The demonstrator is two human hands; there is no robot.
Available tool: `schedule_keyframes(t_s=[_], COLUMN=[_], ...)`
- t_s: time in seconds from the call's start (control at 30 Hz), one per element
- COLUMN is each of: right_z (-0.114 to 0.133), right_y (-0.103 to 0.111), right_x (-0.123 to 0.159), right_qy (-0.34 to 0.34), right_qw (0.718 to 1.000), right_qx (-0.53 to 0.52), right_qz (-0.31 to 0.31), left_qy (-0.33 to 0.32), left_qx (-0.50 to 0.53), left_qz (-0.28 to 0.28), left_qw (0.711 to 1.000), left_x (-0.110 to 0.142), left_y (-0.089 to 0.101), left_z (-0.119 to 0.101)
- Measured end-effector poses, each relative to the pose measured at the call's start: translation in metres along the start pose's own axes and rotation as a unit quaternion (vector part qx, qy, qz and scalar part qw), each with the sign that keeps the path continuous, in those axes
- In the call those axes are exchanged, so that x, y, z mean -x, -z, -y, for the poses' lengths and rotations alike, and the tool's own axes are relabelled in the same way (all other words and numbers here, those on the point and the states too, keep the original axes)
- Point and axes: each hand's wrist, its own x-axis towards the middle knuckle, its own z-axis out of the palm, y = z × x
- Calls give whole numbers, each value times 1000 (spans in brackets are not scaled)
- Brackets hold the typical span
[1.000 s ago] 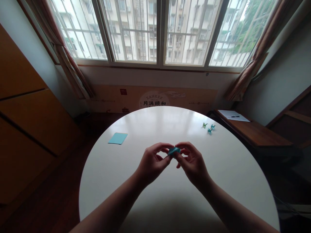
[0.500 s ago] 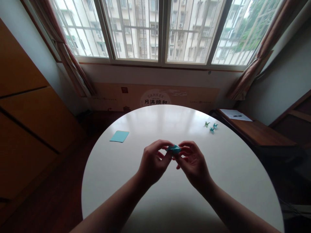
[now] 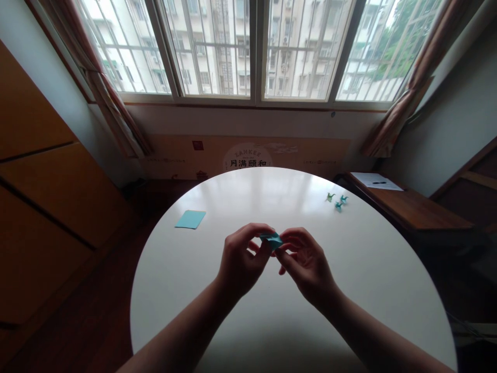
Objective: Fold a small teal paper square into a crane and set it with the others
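Above the middle of the white round table (image 3: pixel 264 331), a small folded piece of teal origami paper (image 3: pixel 273 240) is held between my two hands. My left hand (image 3: pixel 244 256) pinches its left side between thumb and fingers. At its right corner, the thumb and fingertips of my right hand (image 3: pixel 305 259) are closed on the paper, with the other fingers loosely curled. Part of the paper is hidden behind the fingertips.
A teal square of paper (image 3: pixel 190 219) lies flat at the table's left. Toward the far right edge stand three small folded paper cranes, one green (image 3: pixel 330 197) and two teal (image 3: pixel 339 205). Beyond, a wooden side table (image 3: pixel 423 212) carries a white sheet (image 3: pixel 370 181) with a pen.
Both hands and the folded paper have shifted slightly left, and the paper is turned a little between the fingers. The other things on the table stay put.
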Motion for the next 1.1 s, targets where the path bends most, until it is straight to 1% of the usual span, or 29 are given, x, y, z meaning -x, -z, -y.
schedule_keyframes(t_s=[0.1,0.3,0.57,0.73,0.83,1.1], right_z=[2,3,6,4,1,3], right_y=[2,7,6,10,12,9], right_x=[-1,-5,-6,-8,-9,-9], right_qy=[-2,20,-9,-38,-45,-34], right_qw=[1000,999,998,995,993,995], right_qx=[-15,-46,-58,-94,-111,-86], right_qz=[5,18,4,14,24,27], left_qy=[23,48,96,117,116,112], left_qx=[15,54,131,137,142,96], left_qz=[-5,-3,9,8,7,6], left_qw=[1000,997,987,984,983,989], left_x=[0,0,-1,-3,-3,-2], left_y=[1,1,0,1,1,1], left_z=[-1,-3,-1,-3,-3,-3])
